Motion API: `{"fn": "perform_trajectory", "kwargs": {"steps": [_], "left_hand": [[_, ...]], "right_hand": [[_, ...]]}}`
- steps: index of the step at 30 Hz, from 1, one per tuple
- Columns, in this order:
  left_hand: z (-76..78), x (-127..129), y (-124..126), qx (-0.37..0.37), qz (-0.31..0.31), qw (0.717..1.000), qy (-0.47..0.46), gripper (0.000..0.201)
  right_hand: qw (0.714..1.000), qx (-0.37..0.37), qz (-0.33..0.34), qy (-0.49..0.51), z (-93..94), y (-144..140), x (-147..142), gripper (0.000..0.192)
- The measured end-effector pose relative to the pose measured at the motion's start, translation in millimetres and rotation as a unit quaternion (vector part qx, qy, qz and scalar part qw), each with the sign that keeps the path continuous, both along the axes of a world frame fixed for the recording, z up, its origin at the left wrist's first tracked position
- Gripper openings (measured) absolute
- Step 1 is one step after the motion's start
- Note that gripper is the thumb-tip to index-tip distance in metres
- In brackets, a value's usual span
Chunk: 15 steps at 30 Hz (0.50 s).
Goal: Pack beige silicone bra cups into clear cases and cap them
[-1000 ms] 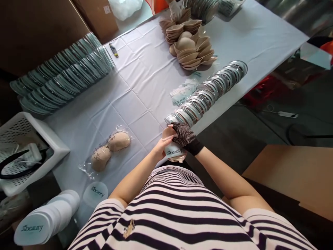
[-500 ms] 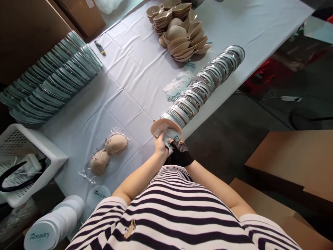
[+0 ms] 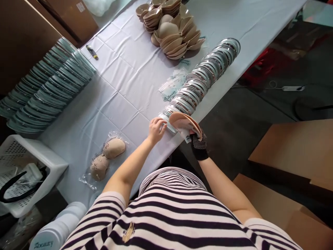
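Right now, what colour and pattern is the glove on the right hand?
Black with small pale dots, on the right hand; clearest in the head view.

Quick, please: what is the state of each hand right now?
Left hand: bare, fingers curled at the near end of the row of clear cases.
Right hand: gloved, holding beige pads.

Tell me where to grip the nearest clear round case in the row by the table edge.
Grip the nearest clear round plastic case by its rim, coming from the near end: it stands on edge, leaning on the row, its face exposed. The left hand is already there.
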<state>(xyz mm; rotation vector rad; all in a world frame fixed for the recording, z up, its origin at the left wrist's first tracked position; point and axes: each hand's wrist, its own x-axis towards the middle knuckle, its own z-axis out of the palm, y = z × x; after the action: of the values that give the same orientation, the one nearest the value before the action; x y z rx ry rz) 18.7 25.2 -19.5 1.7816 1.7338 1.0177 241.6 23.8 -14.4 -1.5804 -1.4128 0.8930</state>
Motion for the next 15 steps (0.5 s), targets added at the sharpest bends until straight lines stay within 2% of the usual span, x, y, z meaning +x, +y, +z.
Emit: {"fn": "perform_trajectory", "kwargs": {"steps": [2, 4, 9, 11, 15], "left_hand": [[-1.6, -9.5, 16.9, -0.008, -0.073, 0.994, 0.084, 0.016], [-3.9, -10.8, 23.9, -0.016, -0.108, 0.989, 0.099, 0.013], [-10.6, -0.7, 20.6, -0.051, -0.106, 0.986, 0.117, 0.029], [-12.9, 1.9, 20.0, -0.061, -0.102, 0.982, 0.146, 0.036], [-16.0, 4.5, 21.7, -0.062, -0.085, 0.984, 0.146, 0.034]], "right_hand": [[0.999, 0.037, -0.005, -0.014, -3.1, 9.3, 5.4, 0.046], [0.998, 0.043, 0.025, -0.043, -9.3, 12.5, 10.7, 0.049], [0.984, 0.056, 0.068, -0.153, -34.2, -5.1, 18.2, 0.056], [0.970, 0.052, 0.110, -0.211, -41.4, -14.8, 18.0, 0.058], [0.939, 0.028, 0.182, -0.290, -47.0, -27.8, 12.8, 0.062]]}}
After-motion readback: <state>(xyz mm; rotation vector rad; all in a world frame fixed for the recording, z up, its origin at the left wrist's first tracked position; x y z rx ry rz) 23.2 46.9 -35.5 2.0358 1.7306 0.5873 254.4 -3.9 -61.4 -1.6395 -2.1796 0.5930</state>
